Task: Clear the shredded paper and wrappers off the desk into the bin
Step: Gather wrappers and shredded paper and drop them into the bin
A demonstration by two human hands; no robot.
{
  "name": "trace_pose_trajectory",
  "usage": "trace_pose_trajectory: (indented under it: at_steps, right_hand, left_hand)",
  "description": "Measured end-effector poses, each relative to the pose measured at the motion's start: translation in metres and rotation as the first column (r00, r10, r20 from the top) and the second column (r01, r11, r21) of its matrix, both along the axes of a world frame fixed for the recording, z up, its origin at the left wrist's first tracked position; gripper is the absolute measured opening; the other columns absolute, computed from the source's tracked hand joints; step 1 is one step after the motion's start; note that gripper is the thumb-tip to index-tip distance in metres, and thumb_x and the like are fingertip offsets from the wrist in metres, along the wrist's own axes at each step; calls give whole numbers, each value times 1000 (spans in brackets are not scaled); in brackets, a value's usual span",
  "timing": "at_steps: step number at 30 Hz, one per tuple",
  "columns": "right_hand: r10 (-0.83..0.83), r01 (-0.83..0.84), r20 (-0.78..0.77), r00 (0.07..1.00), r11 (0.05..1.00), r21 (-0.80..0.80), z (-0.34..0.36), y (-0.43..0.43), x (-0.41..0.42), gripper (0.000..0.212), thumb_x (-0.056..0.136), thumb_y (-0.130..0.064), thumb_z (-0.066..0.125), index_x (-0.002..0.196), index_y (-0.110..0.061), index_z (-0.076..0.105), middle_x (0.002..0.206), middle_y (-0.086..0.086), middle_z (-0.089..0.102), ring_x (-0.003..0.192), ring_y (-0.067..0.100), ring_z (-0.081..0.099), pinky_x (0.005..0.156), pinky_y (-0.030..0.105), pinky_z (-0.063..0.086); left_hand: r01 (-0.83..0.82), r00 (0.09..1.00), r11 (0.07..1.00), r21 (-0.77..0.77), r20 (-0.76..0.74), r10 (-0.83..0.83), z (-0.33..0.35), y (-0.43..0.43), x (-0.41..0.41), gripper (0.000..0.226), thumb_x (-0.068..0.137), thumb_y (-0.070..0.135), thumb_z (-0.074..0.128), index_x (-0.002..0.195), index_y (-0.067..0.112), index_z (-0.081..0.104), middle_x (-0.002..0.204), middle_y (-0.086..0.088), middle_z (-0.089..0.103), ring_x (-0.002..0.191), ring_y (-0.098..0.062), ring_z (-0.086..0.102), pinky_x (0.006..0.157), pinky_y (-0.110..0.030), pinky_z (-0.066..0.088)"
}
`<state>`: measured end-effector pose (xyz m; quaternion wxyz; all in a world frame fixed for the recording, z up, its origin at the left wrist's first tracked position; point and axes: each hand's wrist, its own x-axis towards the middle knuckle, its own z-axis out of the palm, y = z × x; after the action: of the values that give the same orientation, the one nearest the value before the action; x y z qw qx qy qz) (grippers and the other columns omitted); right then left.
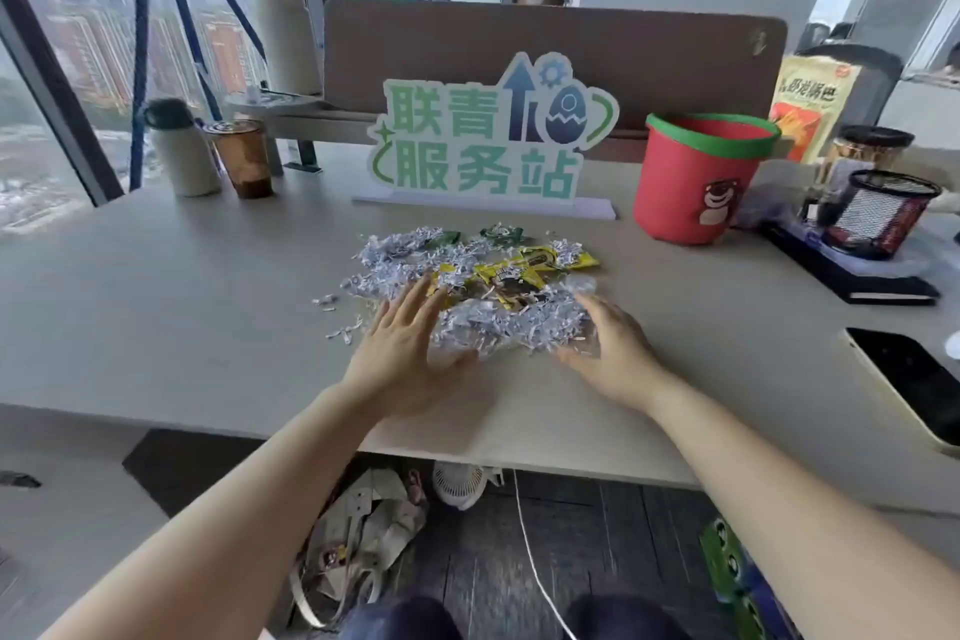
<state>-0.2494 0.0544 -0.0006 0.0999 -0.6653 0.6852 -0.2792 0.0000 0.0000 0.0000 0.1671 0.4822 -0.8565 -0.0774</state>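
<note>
A heap of white shredded paper [498, 322] lies in the middle of the desk [182, 307], mixed with yellow wrappers [540, 263] and green wrappers [501, 235]. My left hand [410, 353] rests flat with fingers spread against the heap's left side. My right hand [608, 353] cups the heap's right side, fingers apart. Both palms face each other with the near part of the heap between them. The red bin [696, 187] with a green rim and a bear sticker stands upright at the back right, apart from the heap.
A green-lettered sign [488, 146] stands behind the heap. A flask [179, 151] and a brown cup [244, 159] are at the back left. A mesh pen holder [883, 213], a snack bag [810, 107] and a phone [914, 379] are on the right. A person sits behind the divider.
</note>
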Motion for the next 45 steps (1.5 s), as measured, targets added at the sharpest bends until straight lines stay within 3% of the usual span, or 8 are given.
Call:
trace_pose_trajectory:
  at_steps: [3,12,16,22,28,34,39,45]
  right_hand:
    - [-33,32,-47,998,999,-12,-8,-3,1,79,76,-35,71,140,-8,34,149,13,36,137,27,35,112,31,24]
    - [101,-97,-180,978,995,34,-15,-55,-25,73,78,-56,60,140,-26,36,149,0,38,137,23,30,112,31,22]
    - [88,-93,-83,993,994,-53,-18,-64,-33,44,81,-38,66,122,-22,60,127,6,58,122,25,46,102,26,31]
    - [71,-71,35,997,997,-17,-10,-57,-33,26,82,-15,65,107,-12,67,113,12,60,108,28,56,92,28,41]
    - [14,-12,56,998,999,-41,-3,-52,-34,22,82,-5,61,103,-6,68,111,15,63,104,30,58,76,24,36]
    - [-100,119,129,987,982,-149,10,-63,-55,23,81,0,59,103,-4,67,105,15,62,94,29,59,68,18,31]
    - [-51,59,56,997,988,-143,5,-103,-75,22,82,-5,62,104,-5,66,106,15,61,95,29,58,75,24,37]
    - [2,-10,-69,998,993,-116,-13,-117,-82,28,81,-26,61,102,-7,65,110,15,60,104,37,52,93,37,40]
  left_hand:
    - [22,1000,999,32,19,-22,-2,1,-8,87,80,70,43,149,32,6,160,7,-4,148,-19,3,119,-38,8]
    - [104,993,994,27,55,-106,-14,-42,-72,79,78,74,40,145,42,12,159,8,8,146,-18,10,120,-38,11]
    - [92,995,996,-3,29,-92,-15,-49,-78,68,81,69,44,141,40,31,150,9,34,138,-19,30,115,-36,25]
    - [84,996,996,-40,-19,-85,-10,-52,-89,46,83,56,50,117,27,62,124,2,57,115,-25,49,98,-37,43]
    - [81,993,995,-57,-82,-85,-8,-55,-99,26,87,35,58,107,23,67,113,1,62,107,-25,51,84,-31,41]
    - [48,983,994,-98,-171,-64,-8,-65,-107,22,88,40,56,100,26,69,105,4,63,101,-22,56,73,-25,38]
    - [6,987,998,-70,-163,-18,-8,-89,-124,27,86,37,58,109,25,66,124,2,57,114,-25,50,89,-33,43]
    - [7,1000,1000,12,-16,-7,-13,-101,-136,47,90,56,40,134,41,38,157,11,20,145,-16,18,117,-38,16]
